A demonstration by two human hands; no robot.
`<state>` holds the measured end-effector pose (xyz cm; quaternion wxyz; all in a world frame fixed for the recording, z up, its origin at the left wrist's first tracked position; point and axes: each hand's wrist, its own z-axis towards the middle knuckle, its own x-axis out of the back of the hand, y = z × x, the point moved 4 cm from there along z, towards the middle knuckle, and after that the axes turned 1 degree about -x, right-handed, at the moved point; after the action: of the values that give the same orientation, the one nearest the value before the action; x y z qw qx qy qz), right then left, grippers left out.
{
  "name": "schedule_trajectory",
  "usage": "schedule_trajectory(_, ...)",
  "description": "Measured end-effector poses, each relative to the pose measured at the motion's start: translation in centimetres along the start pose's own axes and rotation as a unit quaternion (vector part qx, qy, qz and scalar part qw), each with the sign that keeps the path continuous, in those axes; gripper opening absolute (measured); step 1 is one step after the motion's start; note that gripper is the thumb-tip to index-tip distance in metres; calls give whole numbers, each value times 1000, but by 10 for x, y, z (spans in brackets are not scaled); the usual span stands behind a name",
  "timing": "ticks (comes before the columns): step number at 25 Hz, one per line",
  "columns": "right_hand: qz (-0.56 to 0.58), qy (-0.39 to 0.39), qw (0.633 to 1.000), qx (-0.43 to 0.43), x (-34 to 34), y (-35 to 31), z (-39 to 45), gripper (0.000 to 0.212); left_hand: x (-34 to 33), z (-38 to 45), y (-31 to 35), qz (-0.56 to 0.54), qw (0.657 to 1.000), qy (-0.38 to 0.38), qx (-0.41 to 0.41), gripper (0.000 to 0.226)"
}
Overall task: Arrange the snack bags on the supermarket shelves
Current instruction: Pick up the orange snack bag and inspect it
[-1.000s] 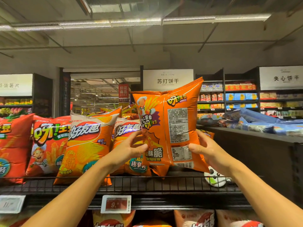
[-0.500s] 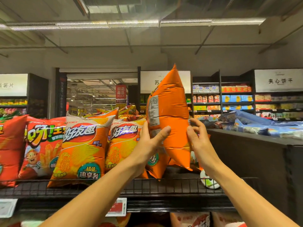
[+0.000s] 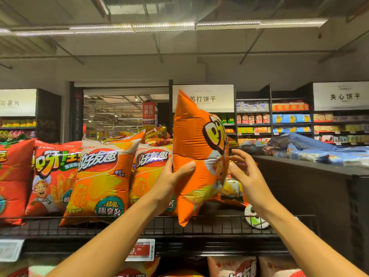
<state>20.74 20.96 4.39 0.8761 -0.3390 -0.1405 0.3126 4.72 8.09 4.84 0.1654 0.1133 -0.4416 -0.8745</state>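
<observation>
— Left hand (image 3: 169, 184) grips the orange snack bag (image 3: 196, 156) at its side, thumb across the near face, and holds it upright over the right end of the wire shelf (image 3: 219, 223). See it?

— Yes. Its lower corner hangs just past the shelf's front rail, so I can't tell whether the bag rests on the shelf at all. And the right hand (image 3: 247, 174)?

— Loose, fingers spread at the bag's printed face, gripping nothing; whether they touch it I cannot tell.

— So the step is facing this bag and standing it in line?

— I'd judge so. The yellow-orange bags (image 3: 103, 178) stand just to its left, red bags (image 3: 48, 176) beyond. Next it wants turning label-forward, then setting down beside them.
</observation>
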Motion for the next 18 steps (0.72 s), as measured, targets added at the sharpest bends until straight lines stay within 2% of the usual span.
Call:
schedule_trajectory(1,1,3,1000,-17,3,2,4,49,1,-2,-1,-26,999,-21,16,108)
schedule_trajectory(4,48,-49,992,-104,5,15,8,100,7,-8,-2,-80,992,-62,76,119)
schedule_trajectory(5,75,-70,986,-128,3,18,7,105,10,-10,-2,-91,990,-67,86,120)
schedule_trajectory(7,127,-97,976,-150,-1,21,5,109,14,-12,-2,-106,986,-90,91,110)
schedule_trajectory(9,115,-118,975,-149,-3,22,4,136,15,-12,0,-107,982,-125,91,87)
schedule_trajectory(10,96,-120,978,-144,-3,22,4,142,18,-11,0,-98,983,-124,89,83)
schedule_trajectory(12,63,-97,986,-122,-2,19,6,137,27,-4,1,-66,993,-69,75,93)
schedule_trajectory(13,47,-75,990,-106,1,16,7,132,33,1,0,-37,997,-33,64,88)
schedule_trajectory(15,16,-35,996,-75,5,13,9,120,41,9,-1,47,998,27,38,53)
schedule_trajectory(16,8,-23,998,-65,6,13,11,111,43,13,-3,84,995,42,40,43)
schedule_trajectory(18,8,-15,998,-52,7,14,14,102,42,16,-7,116,992,32,44,52)
